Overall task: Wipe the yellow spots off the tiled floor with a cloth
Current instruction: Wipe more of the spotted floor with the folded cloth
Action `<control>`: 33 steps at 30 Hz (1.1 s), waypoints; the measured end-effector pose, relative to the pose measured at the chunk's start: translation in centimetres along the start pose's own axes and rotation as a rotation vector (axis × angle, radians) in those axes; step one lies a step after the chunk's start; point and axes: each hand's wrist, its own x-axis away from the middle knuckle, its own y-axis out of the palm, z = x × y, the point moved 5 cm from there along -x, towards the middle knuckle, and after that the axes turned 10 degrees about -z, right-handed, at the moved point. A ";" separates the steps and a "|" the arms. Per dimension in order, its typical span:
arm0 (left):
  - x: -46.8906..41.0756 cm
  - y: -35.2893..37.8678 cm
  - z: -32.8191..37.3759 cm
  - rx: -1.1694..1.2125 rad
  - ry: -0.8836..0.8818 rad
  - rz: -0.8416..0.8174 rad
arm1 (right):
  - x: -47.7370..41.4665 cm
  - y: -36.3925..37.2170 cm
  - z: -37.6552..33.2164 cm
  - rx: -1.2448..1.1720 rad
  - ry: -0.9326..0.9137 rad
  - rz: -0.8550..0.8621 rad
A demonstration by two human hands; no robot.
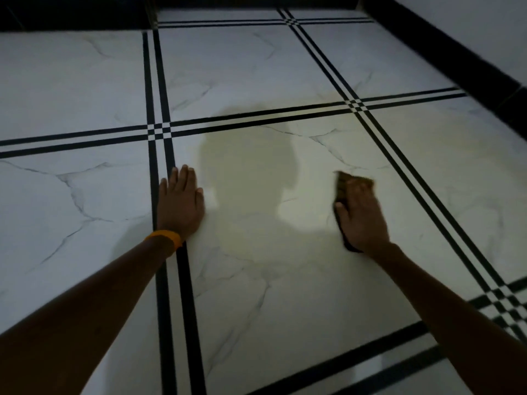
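Observation:
The tiled floor (pixel 271 280) is white marble-look tile crossed by double black stripes. My right hand (pixel 362 215) presses a dark brown cloth (pixel 342 183) flat on the floor, right of centre; the cloth shows beyond my fingertips and under my thumb side and is blurred. My left hand (pixel 181 201) lies flat, palm down, on the tile beside a black stripe, with an orange band at the wrist. A yellowish glow (pixel 313 155) tints the floor between and beyond my hands. I cannot make out separate yellow spots. The shadow of a head falls between my hands.
A black skirting (pixel 456 61) runs along the wall at the right, and another black skirting (pixel 71 12) runs along the far edge. Black stripe crossings lie at the far left, far right and near right of the central tile.

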 end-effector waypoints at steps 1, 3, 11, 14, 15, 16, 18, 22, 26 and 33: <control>0.1 -0.1 0.1 0.006 0.000 -0.004 | 0.5 0.1 1.0 -0.003 0.151 0.012; 0.1 -0.3 0.2 0.005 0.007 -0.031 | 2.0 0.9 1.3 -0.009 0.266 0.011; 0.2 0.2 0.2 -0.007 0.035 -0.052 | -5.0 1.0 1.1 -0.004 0.404 0.007; 0.4 0.0 0.1 -0.019 0.025 -0.039 | -10.3 1.6 -3.8 0.012 0.295 0.010; 0.3 -0.1 0.1 -0.020 0.028 -0.041 | -12.0 2.1 -6.2 0.013 0.221 0.000; 0.2 0.1 0.0 -0.022 0.028 -0.046 | -13.5 3.0 -8.9 0.016 0.136 -0.011; 0.0 0.3 -0.1 -0.029 0.035 -0.042 | -14.4 4.8 -15.0 0.062 -0.033 -0.021; 0.1 0.2 -0.4 -0.025 0.056 -0.035 | -5.1 8.0 -25.2 0.085 -0.351 -0.099; 0.3 -0.1 -0.3 -0.011 0.065 -0.051 | 5.2 7.6 -20.3 0.047 -0.535 -0.098; 0.1 -1.6 1.7 -0.306 -0.007 -0.175 | 4.0 2.8 -3.6 0.045 -0.029 -0.053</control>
